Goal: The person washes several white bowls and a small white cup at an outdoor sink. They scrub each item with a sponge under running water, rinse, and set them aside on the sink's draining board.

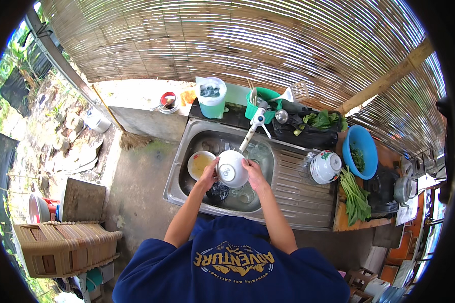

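Observation:
Between both hands a white bowl (238, 163) is held over the sink basin, its underside with a mark turned up toward me. My left hand (209, 175) grips its left rim, and my right hand (254, 173) its right rim. Just above the bowl ends the spout of a white faucet (257, 120); whether water runs cannot be told. In the stainless steel sink (187, 138), left of the bowl, sits another bowl (201, 163) with yellowish liquid. A dark round item (217, 192) and several clear glasses (246, 195) lie lower in the basin.
Upturned patterned bowls (325, 166) stand on the ribbed drainboard (295, 189). Behind the sink are a green-tinted bucket (212, 100), a green utensil basket (253, 110) and a black plastic bag (307, 132). Leafy greens (352, 199), a blue basin (367, 151) and a stove (381, 189) are rightward.

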Tool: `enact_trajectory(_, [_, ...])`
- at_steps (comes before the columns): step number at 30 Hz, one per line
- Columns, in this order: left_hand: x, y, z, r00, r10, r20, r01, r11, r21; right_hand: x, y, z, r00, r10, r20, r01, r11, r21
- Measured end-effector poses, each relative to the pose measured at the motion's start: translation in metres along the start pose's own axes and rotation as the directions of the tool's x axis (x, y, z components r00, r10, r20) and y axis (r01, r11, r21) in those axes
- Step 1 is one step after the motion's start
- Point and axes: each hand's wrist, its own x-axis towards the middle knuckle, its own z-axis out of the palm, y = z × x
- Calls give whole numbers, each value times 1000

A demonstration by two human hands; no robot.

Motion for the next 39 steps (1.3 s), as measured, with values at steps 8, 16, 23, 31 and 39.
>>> enact_trajectory(8, [-2, -5, -24, 952, 260, -164, -292, 929, -228, 53, 26, 15, 983, 114, -145, -119, 992, -27])
enact_trajectory(16, [-31, -1, -11, 959, 278, 64, -274, 960, -62, 36, 29, -2, 955, -220, -200, 106, 880, -463])
enact_trajectory(23, [-60, -4, -4, 922, 386, -38, -387, 921, -33, -28, -84, -10, 708, -699, -98, 531, 619, -579])
enact_trajectory(31, [-100, 46, -18, 889, 450, -84, -457, 883, -107, -43, -121, 50, 680, -733, 3, 489, 451, -746])
enact_trajectory(39, [-96, 97, -68, 830, 535, -158, -547, 837, -36, -54, -176, 90, 804, -594, -13, 57, 98, -994])
